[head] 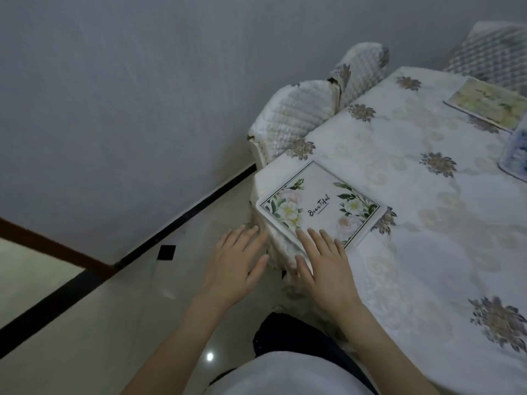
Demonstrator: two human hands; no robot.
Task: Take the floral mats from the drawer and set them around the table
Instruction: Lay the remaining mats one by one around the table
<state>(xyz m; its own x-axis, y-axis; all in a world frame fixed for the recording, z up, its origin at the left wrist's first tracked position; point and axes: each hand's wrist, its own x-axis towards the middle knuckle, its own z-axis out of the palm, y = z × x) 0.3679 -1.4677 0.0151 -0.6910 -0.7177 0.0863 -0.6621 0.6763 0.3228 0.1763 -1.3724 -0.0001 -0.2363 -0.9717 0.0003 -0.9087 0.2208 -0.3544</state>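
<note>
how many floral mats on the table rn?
2. One floral mat at the near table corner, right hand fingers resting on its edge. A second mat at the far right edge. More could lie out of frame.

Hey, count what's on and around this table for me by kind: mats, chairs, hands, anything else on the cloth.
Mats: 2, near mat and far mat
Covered chairs: 3
Hands: 2, left hand and right hand
Blue-and-white item, cut off at the frame edge: 1
Total: 8
</note>
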